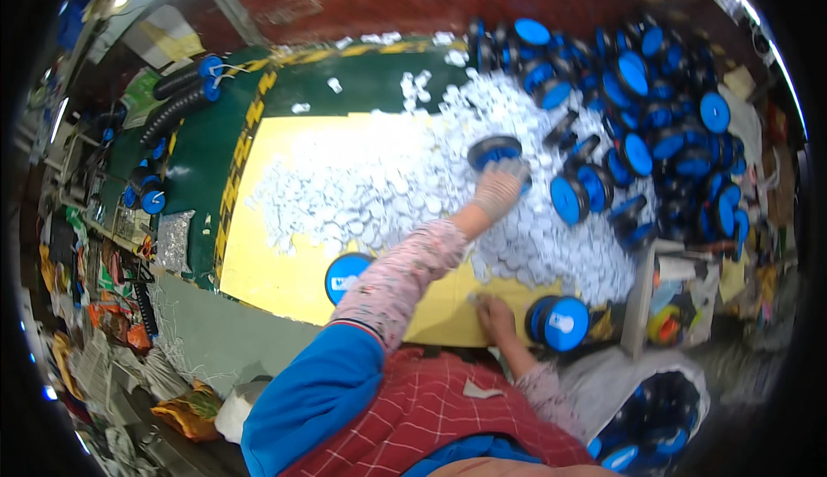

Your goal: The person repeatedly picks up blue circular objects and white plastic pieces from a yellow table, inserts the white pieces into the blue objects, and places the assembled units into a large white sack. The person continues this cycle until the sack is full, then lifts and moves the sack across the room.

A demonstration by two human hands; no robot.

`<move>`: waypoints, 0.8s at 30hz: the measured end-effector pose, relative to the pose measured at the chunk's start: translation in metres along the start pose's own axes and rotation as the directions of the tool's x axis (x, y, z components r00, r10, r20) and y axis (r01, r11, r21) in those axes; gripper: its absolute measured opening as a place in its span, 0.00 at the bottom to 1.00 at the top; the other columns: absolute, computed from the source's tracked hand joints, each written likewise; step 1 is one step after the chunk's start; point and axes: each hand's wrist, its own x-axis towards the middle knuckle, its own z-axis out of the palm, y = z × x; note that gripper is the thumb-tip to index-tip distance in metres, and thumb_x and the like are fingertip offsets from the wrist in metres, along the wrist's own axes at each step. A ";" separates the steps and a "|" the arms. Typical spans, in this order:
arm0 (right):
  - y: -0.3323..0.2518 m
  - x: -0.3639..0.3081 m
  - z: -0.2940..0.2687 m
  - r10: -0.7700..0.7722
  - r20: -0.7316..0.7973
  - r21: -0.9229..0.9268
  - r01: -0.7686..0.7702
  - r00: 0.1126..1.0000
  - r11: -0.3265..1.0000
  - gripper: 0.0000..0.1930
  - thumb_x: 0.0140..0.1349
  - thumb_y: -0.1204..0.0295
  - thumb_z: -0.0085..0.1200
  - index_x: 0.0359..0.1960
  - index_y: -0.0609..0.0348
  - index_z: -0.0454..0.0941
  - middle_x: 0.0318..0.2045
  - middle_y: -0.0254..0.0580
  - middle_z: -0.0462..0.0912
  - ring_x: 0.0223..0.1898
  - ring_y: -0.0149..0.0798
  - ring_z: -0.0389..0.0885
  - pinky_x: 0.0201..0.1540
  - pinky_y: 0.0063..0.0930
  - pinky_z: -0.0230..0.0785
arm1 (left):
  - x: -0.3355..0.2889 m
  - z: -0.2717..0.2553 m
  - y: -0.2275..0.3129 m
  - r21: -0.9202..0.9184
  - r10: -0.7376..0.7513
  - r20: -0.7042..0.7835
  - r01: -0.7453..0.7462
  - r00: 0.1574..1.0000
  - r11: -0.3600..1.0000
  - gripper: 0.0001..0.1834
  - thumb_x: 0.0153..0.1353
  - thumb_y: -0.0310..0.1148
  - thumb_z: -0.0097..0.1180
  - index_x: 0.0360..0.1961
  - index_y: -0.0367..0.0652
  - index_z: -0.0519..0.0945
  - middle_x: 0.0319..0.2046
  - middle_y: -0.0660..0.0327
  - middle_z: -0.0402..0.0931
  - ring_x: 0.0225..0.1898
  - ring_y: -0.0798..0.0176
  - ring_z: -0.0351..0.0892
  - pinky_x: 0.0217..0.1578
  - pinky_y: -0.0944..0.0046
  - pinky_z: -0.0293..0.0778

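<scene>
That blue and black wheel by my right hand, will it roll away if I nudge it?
Probably. The wheel looks like a round, rigid disc, so on edge it may roll. Lying flat on the yellow sheet near the right hand, it would likely just slide.

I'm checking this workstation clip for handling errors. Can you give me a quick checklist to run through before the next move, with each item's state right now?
1. Left hand has contact with the blue-and-black wheel: ok.
2. Grip fully closed on that wheel: cannot tell.
3. Right hand is resting on the yellow mat: ok.
4. Wheel beside the right hand is within reach: ok.
5. White caps lie within the mat: not ok, some lie on the green surface.
</scene>
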 end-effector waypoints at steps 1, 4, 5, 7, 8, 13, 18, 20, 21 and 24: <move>-0.010 -0.004 -0.007 -0.043 -0.060 -0.017 0.042 0.997 0.999 0.15 0.58 0.71 0.56 0.48 0.55 0.80 0.40 0.53 0.80 0.44 0.55 0.78 0.44 0.48 0.73 | 0.015 0.005 -0.001 0.007 -0.041 0.158 0.041 0.987 0.999 0.19 0.58 0.33 0.56 0.51 0.39 0.74 0.48 0.49 0.77 0.49 0.47 0.79 0.49 0.48 0.74; -0.027 0.000 -0.019 -0.234 -0.207 -0.196 0.194 0.950 0.961 0.15 0.54 0.74 0.57 0.46 0.54 0.81 0.40 0.49 0.80 0.46 0.52 0.77 0.45 0.44 0.73 | 0.017 -0.004 -0.002 -0.085 -0.127 0.305 0.160 0.944 0.983 0.17 0.59 0.32 0.57 0.48 0.39 0.73 0.42 0.47 0.77 0.44 0.44 0.80 0.44 0.48 0.75; -0.028 0.000 -0.018 -0.307 -0.248 -0.274 0.237 0.919 0.932 0.16 0.53 0.75 0.57 0.45 0.53 0.81 0.41 0.49 0.80 0.47 0.52 0.77 0.45 0.44 0.73 | 0.004 -0.016 -0.001 -0.186 -0.133 0.280 0.189 0.951 0.964 0.18 0.59 0.32 0.57 0.49 0.39 0.72 0.42 0.46 0.77 0.44 0.42 0.80 0.44 0.47 0.76; -0.019 0.002 -0.008 -0.271 -0.213 -0.208 0.228 0.939 0.951 0.17 0.51 0.76 0.57 0.45 0.54 0.81 0.42 0.49 0.79 0.48 0.54 0.76 0.48 0.45 0.72 | -0.030 -0.071 0.008 -0.433 -0.133 0.241 0.230 0.961 0.872 0.20 0.58 0.34 0.59 0.50 0.39 0.71 0.41 0.43 0.77 0.45 0.37 0.78 0.46 0.47 0.75; -0.015 0.003 -0.004 -0.259 -0.189 -0.179 0.226 0.947 0.957 0.17 0.50 0.76 0.57 0.45 0.54 0.81 0.43 0.50 0.79 0.49 0.55 0.75 0.49 0.46 0.72 | -0.056 -0.094 0.009 -0.605 -0.138 0.248 0.265 0.959 0.751 0.22 0.60 0.37 0.60 0.52 0.39 0.70 0.42 0.41 0.78 0.46 0.36 0.78 0.46 0.47 0.74; -0.005 0.004 -0.008 0.179 -0.395 0.192 -0.110 0.901 0.975 0.21 0.54 0.78 0.59 0.52 0.57 0.77 0.40 0.47 0.79 0.40 0.44 0.79 0.41 0.36 0.75 | -0.223 -0.129 -0.004 -0.774 -0.245 0.418 0.485 0.874 0.408 0.24 0.69 0.45 0.53 0.56 0.38 0.67 0.50 0.46 0.75 0.53 0.56 0.76 0.53 0.55 0.70; -0.058 -0.006 -0.033 0.352 -0.462 0.523 -0.070 0.814 0.849 0.23 0.58 0.76 0.61 0.57 0.58 0.75 0.38 0.41 0.79 0.34 0.33 0.79 0.36 0.27 0.74 | -0.361 -0.050 0.006 -0.659 -0.327 0.744 0.720 0.582 -0.218 0.36 0.68 0.48 0.55 0.67 0.36 0.60 0.59 0.46 0.70 0.61 0.54 0.70 0.62 0.57 0.67; -0.081 -0.011 -0.034 0.239 -0.469 0.464 0.006 0.850 0.886 0.22 0.59 0.76 0.61 0.56 0.59 0.76 0.39 0.40 0.79 0.35 0.31 0.79 0.37 0.25 0.73 | -0.346 -0.073 0.009 -0.580 -0.243 0.799 0.812 0.551 -0.065 0.37 0.67 0.49 0.55 0.67 0.36 0.59 0.60 0.44 0.69 0.61 0.51 0.70 0.62 0.56 0.68; -0.102 -0.015 -0.035 0.138 -0.488 0.386 0.072 0.862 0.920 0.22 0.57 0.76 0.61 0.56 0.59 0.76 0.38 0.41 0.78 0.35 0.34 0.79 0.37 0.27 0.74 | -0.338 -0.084 0.009 -0.534 -0.208 0.825 0.845 0.526 0.021 0.38 0.67 0.49 0.55 0.68 0.36 0.58 0.60 0.43 0.69 0.61 0.50 0.71 0.61 0.56 0.68; -0.145 -0.029 -0.033 -0.078 -0.423 0.210 0.181 0.903 0.961 0.22 0.56 0.76 0.62 0.54 0.59 0.77 0.37 0.42 0.78 0.35 0.36 0.80 0.38 0.28 0.74 | -0.324 -0.064 0.000 -0.633 -0.397 0.597 0.713 0.697 0.300 0.35 0.67 0.50 0.53 0.64 0.31 0.63 0.58 0.41 0.71 0.58 0.49 0.74 0.58 0.54 0.69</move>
